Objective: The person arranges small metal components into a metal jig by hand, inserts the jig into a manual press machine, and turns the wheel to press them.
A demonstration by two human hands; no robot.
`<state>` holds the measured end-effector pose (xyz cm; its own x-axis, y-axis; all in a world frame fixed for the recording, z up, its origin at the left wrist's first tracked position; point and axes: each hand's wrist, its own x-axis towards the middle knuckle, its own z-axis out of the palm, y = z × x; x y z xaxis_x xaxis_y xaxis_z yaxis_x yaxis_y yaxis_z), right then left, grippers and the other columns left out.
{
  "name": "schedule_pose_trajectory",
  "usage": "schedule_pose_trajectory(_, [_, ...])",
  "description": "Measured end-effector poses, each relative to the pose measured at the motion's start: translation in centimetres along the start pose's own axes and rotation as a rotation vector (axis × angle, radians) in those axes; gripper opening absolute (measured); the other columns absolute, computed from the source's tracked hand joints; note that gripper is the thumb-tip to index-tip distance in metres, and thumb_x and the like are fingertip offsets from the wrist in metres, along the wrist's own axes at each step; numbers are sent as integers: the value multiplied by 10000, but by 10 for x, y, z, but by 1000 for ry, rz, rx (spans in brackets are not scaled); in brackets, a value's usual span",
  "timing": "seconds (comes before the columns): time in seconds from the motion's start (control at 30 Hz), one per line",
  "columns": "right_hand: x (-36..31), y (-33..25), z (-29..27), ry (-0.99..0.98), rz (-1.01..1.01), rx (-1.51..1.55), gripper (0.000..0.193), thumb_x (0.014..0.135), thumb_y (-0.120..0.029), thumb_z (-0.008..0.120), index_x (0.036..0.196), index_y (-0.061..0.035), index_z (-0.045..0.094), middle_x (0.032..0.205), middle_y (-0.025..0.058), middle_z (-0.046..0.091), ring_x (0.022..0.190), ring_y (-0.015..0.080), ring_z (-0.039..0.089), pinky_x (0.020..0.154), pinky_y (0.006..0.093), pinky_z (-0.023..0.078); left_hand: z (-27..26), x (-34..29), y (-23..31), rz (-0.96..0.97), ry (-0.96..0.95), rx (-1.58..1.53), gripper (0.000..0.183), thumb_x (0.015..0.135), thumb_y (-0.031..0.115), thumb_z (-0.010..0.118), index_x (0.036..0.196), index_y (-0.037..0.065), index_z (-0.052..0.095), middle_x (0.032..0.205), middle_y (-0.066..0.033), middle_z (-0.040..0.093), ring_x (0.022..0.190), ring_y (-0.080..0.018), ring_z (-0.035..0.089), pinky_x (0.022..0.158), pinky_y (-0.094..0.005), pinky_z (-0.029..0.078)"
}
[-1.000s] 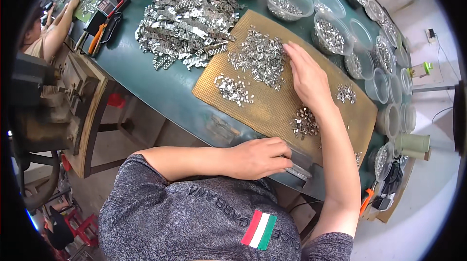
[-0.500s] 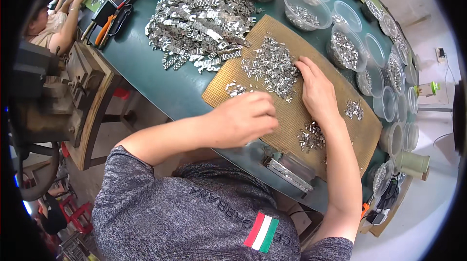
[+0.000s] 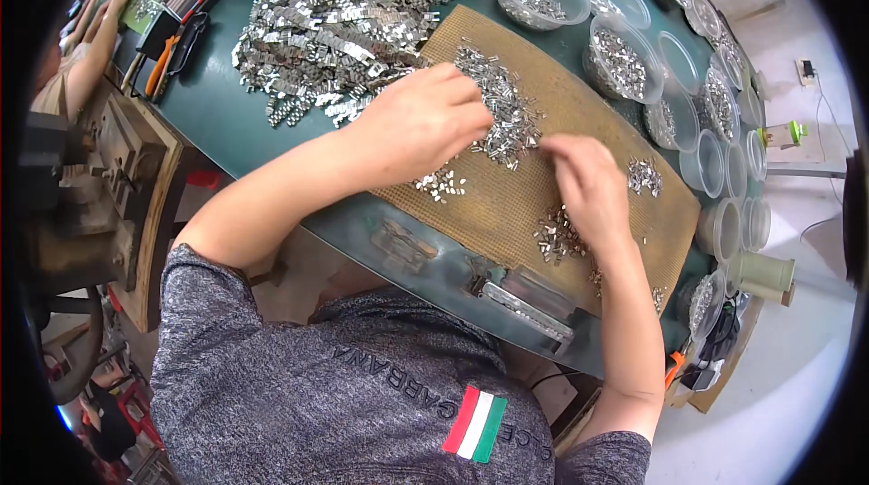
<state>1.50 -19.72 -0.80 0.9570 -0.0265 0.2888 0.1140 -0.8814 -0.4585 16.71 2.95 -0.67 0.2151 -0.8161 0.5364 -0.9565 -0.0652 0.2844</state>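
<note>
A tan textured mat (image 3: 602, 146) bears a pile of small silvery metal pieces (image 3: 507, 109). My left hand (image 3: 425, 118) hovers at the pile's left side, its fingers curled together; anything between them is hidden. At the pile's lower right edge is my right hand (image 3: 590, 188), thumb and fingers drawn close, with nothing clearly visible in them. Smaller groups of the pieces lie below my left wrist (image 3: 441, 184), beside my right wrist (image 3: 558, 236) and to the right of that hand (image 3: 644, 176).
A big heap of linked metal strips (image 3: 335, 28) covers the green table (image 3: 204, 109) at the far left. Clear plastic bowls (image 3: 625, 60) of metal parts line the right side. A long narrow metal-edged holder (image 3: 525, 311) lies by the near edge. Another person's arm (image 3: 90, 64) shows far left.
My left hand has moved up and away, from the near mat edge to the pile. My right hand has pulled back slightly, its fingers now more bent. The whole view has shifted a little.
</note>
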Motion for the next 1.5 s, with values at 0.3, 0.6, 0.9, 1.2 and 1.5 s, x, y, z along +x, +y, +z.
schedule_pose_trajectory(0.3, [33,19,17,20,120,-276,152,918,-234,687,1002,-115,729,937,78,684,947,291,652,869,417,465,31,45,-15,-60,-88,45,119,890,174,708,969,85,722,913,-54,642,935,-274,613,813,-400,529])
schedule_pose_trajectory(0.6, [15,24,12,76,5,-227,99,882,-171,708,953,-104,722,903,85,649,921,312,632,869,428,461,64,48,2,40,-208,-12,169,840,241,748,912,96,700,914,-49,611,939,-264,590,834,-391,519])
schedule_pose_trajectory(0.9, [24,22,12,7,139,-312,103,867,-167,708,896,-68,695,893,104,672,912,307,649,884,462,470,66,42,6,91,-186,55,130,808,146,730,884,71,655,925,-69,591,948,-273,589,834,-378,515])
schedule_pose_trajectory(1.2, [-11,11,-6,31,49,-347,91,895,-151,676,895,-61,665,859,103,673,897,298,659,952,454,449,60,35,14,18,-80,-111,132,841,131,673,949,67,635,943,-86,628,992,-303,603,888,-421,504])
schedule_pose_trajectory(1.5, [-100,-29,-46,118,270,-4,68,898,-58,688,958,-50,657,887,105,689,864,314,661,950,448,500,85,39,13,282,-143,26,125,872,150,551,949,65,601,966,-114,684,954,-327,661,863,-419,529])
